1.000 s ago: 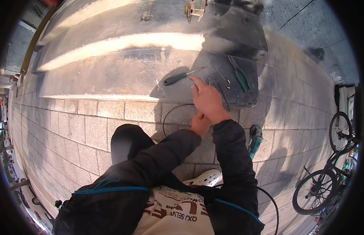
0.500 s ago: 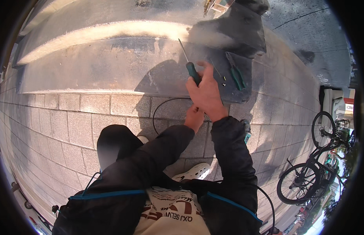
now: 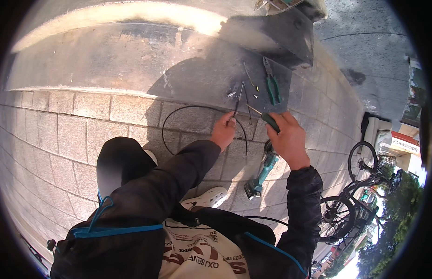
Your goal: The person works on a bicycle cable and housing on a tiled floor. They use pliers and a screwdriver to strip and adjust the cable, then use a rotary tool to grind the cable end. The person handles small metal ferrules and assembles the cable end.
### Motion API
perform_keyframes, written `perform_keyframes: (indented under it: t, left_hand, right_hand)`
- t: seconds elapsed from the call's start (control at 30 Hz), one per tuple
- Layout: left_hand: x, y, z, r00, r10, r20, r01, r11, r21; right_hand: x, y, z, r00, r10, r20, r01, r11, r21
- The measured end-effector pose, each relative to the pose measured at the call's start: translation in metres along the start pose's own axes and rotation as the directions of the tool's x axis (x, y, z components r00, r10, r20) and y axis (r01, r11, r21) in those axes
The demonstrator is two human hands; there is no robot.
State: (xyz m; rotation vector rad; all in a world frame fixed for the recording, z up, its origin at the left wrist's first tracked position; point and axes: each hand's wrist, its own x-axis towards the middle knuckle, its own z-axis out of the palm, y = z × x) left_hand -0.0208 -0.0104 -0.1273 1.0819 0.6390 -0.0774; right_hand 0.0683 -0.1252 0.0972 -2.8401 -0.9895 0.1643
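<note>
My right hand grips a screwdriver by its dark green handle. The metal tip points up and left, close to what my left hand holds. My left hand pinches a thin dark cable end between thumb and fingers, pointing away from me toward the step. Whether the screwdriver tip touches it, I cannot tell. A long black cable curves in a loop over the paving near my left hand. On the step beyond lie green-handled pliers, jaws pointing away, and several small metal pieces.
A teal cordless power tool lies on the paving between my forearms. The grey stone step runs across the far side, with a dark block at its right. Bicycles stand at the right. My white clog is below.
My right hand has moved right and nearer with the screwdriver, whose tip has come down beside the left hand. The cable end in my left hand now shows. The view has shifted, revealing more of the power tool.
</note>
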Motion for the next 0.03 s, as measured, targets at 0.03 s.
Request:
perform_keyframes:
  t: [0.03]
  left_hand:
    - [-0.0006, 0.0025, 0.0008, 1.0, 0.009, -0.013, -0.009, 1.0, 0.017]
  right_hand:
    - [0.0038, 0.0025, 0.0019, 1.0, -0.001, 0.022, 0.001, 1.0, 0.002]
